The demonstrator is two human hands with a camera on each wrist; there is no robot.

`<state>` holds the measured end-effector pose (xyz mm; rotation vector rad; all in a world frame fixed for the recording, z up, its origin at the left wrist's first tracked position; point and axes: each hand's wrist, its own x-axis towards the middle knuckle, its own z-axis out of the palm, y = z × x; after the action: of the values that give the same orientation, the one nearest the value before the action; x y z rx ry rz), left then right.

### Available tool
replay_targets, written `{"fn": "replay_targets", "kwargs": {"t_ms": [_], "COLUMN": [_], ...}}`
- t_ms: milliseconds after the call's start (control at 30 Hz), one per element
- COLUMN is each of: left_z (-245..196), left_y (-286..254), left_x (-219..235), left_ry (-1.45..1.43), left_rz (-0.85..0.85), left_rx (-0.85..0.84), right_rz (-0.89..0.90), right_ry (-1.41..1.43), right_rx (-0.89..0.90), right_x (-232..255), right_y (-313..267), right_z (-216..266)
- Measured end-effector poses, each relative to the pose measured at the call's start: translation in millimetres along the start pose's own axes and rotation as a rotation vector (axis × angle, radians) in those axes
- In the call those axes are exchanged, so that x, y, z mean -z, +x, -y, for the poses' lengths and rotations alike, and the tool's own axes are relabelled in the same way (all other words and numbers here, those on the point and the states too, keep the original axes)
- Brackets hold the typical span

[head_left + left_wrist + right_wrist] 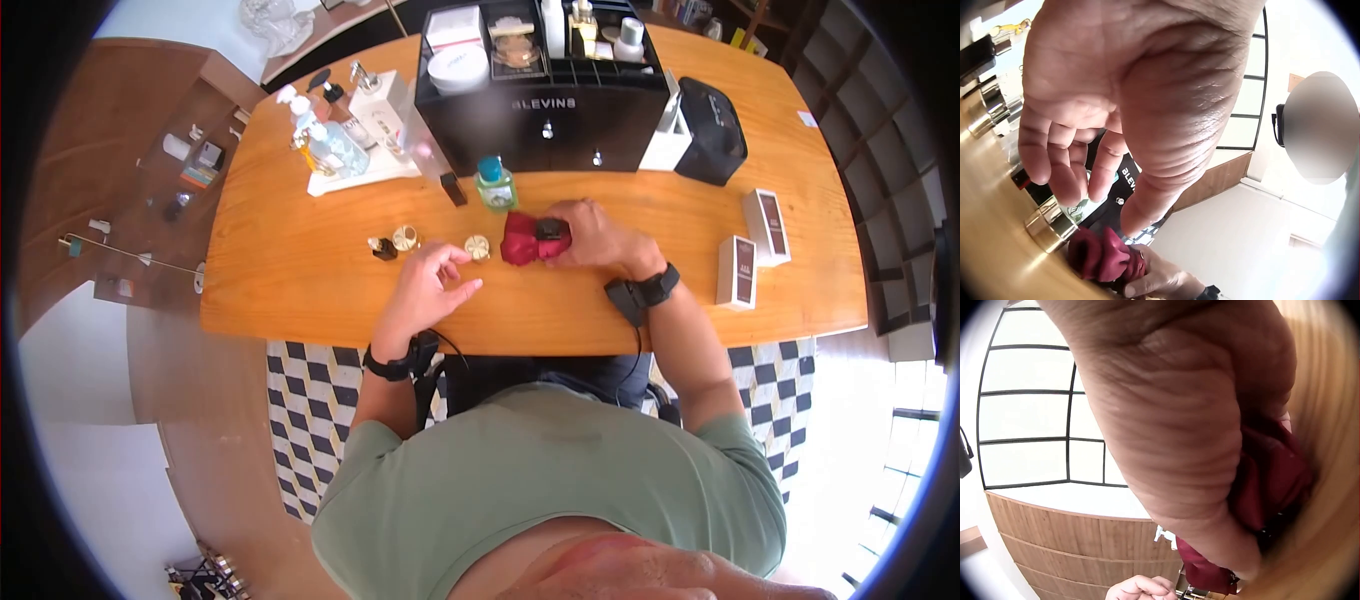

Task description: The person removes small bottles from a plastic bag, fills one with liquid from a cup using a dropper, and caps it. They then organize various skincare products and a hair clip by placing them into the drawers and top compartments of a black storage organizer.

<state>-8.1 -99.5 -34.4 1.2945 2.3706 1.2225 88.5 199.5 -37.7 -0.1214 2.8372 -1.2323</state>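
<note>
A dark red fabric item point(519, 240) with a black part point(549, 230) lies at the middle of the table, and my right hand point(597, 238) grips its right side. In the right wrist view the red fabric point(1272, 478) bulges out past the fingers. My left hand point(428, 288) hovers over the table with its fingers loosely bent and nothing in them. Just beyond its fingertips sits a round gold piece point(477, 247), which shows as a gold cylinder point(1052, 226) in the left wrist view. Another gold round piece point(404, 238) stands beside a small dark item point(382, 248).
A green bottle point(496, 186) and a dark-capped tube point(453, 189) stand before the black organizer point(540, 125). Pump bottles point(340, 150) fill a white tray point(330, 184) at back left. Two white boxes point(738, 273) are at right, below a black case point(711, 132).
</note>
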Motion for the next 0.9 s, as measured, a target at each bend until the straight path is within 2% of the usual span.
{"fn": "replay_targets", "kwargs": {"t_ms": [33, 100, 133, 233, 300, 367, 400, 433, 500, 567, 633, 800, 900], "left_z": [-3, -9, -11, -27, -38, -47, -52, -59, -71, -74, -74, -56, -48], "left_y": [2, 4, 5, 10, 12, 16, 17, 19, 23, 25, 27, 29, 31], "left_x": [-1, -2, 0, 3, 6, 7, 9, 9, 4, -3, -7, -23, -26], "left_ry": [-0.012, 0.020, 0.004, 0.052, 0.056, 0.156, 0.183, 0.189, 0.240, 0.199, 0.137, 0.099, 0.040], "left_rz": [0.014, -0.048, -0.024, -0.035, -0.003, -0.026, 0.006, -0.002, -0.010, 0.007, 0.139, 0.083, 0.061], "left_rx": [0.017, -0.080, -0.049, -0.092, -0.068, -0.156, -0.150, -0.158, -0.240, -0.233, -0.170, -0.199, -0.187], "right_rz": [0.013, -0.037, -0.108, -0.141, -0.117, -0.017, 0.064, 0.059, 0.210, 0.214, 0.282, 0.291, 0.319], "right_ry": [0.012, 0.036, 0.043, 0.053, 0.073, 0.295, 0.344, 0.337, 0.510, 0.544, 0.625, 0.573, 0.677], "right_rx": [-0.017, -0.034, 0.079, 0.092, 0.114, 0.045, 0.028, 0.036, 0.023, 0.068, 0.036, 0.054, 0.039], "right_x": [0, -1, -2, 1, 9, 12, 15, 17, 18, 13, 9, 11, 10], "right_y": [0, -1, -1, -1, -4, -5, -5, -5, -8, -9, -8, -7, -6], "right_z": [0, -2, -3, 2, 10, 16, 15, 16, 20, 18, 14, 11, 7]}}
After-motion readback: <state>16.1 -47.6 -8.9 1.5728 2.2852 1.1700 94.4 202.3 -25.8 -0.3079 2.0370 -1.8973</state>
